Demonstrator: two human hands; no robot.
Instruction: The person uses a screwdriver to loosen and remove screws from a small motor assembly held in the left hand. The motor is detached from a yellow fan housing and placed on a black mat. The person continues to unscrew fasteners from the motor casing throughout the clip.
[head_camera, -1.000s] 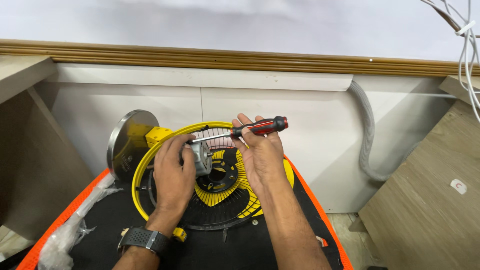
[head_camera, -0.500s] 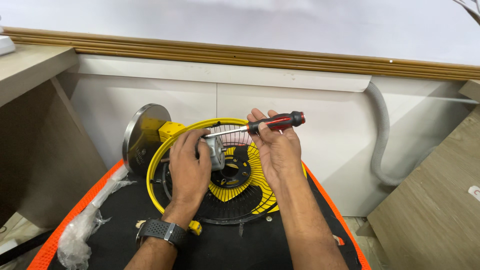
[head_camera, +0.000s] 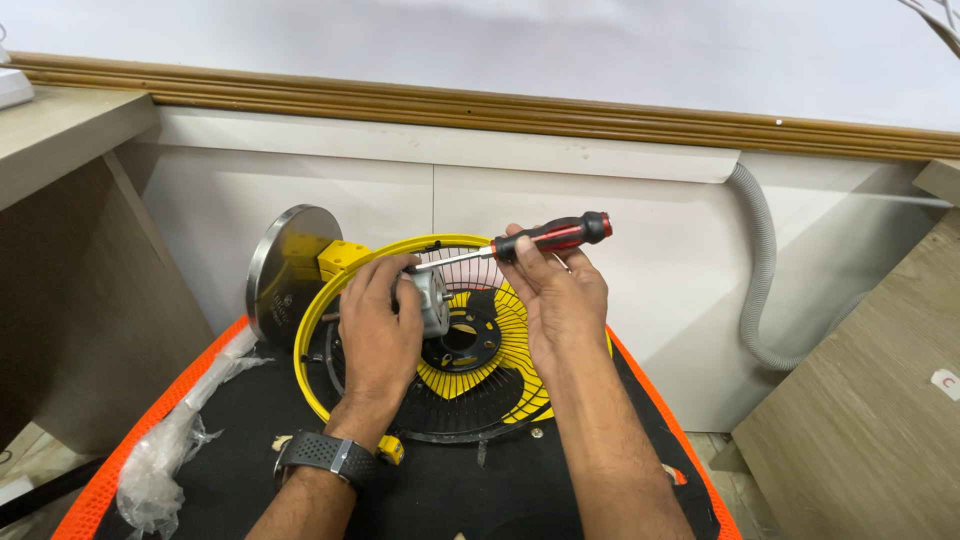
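- In the head view, our left hand (head_camera: 378, 320) is curled around a small grey fan motor (head_camera: 433, 300), fingers pressed on its top and side, holding it above the middle of the fan guard (head_camera: 470, 385).
- Our right hand (head_camera: 560, 300) pinches a screwdriver (head_camera: 520, 243) by the near end of its red and black handle, thumb and fingertips closed on it, the palm turned towards us.
- The screwdriver lies nearly level; its metal shaft runs left from the handle and its tip meets the top of the motor, just beside our left fingers.
- The fan guard, a round wire grille with a yellow rim and a yellow and black centre, leans tilted on the table (head_camera: 250, 480), its far edge raised.
- The table is covered in black with an orange border.
- Behind the guard on the left stands a round grey metal base (head_camera: 285, 265) on its edge, with a yellow block (head_camera: 340, 258) joined to it.
- A crumpled clear plastic bag (head_camera: 165, 460) lies at the near left edge of the table.
- A black wristwatch (head_camera: 325, 458) sits on our left wrist.
- A grey corrugated hose (head_camera: 765, 270) runs down the white wall on the right.
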